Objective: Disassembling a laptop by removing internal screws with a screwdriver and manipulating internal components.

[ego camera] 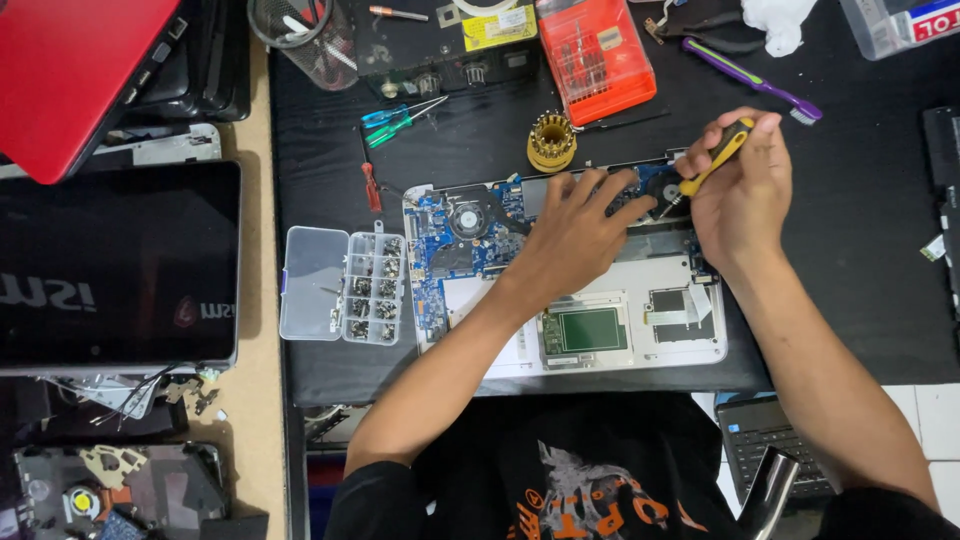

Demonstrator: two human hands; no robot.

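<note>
screwdriver (712, 160) tip: hidden behind right hand (742, 190) | red laptop (80, 70): cut by top-left edge

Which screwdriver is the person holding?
The yellow-and-black screwdriver, gripped in the right hand over the opened laptop. The blue-green pair and the small red one lie untouched on the black mat.

We are looking down into an electronics repair workshop: an opened laptop (570, 270) is lying gutted on the black counter (850, 230), a clear screw organizer (345, 285) is sitting beside it, screwdrivers (400, 118) are scattering about, and more dismantled laptops (120, 265) are piling up at the left.
</note>
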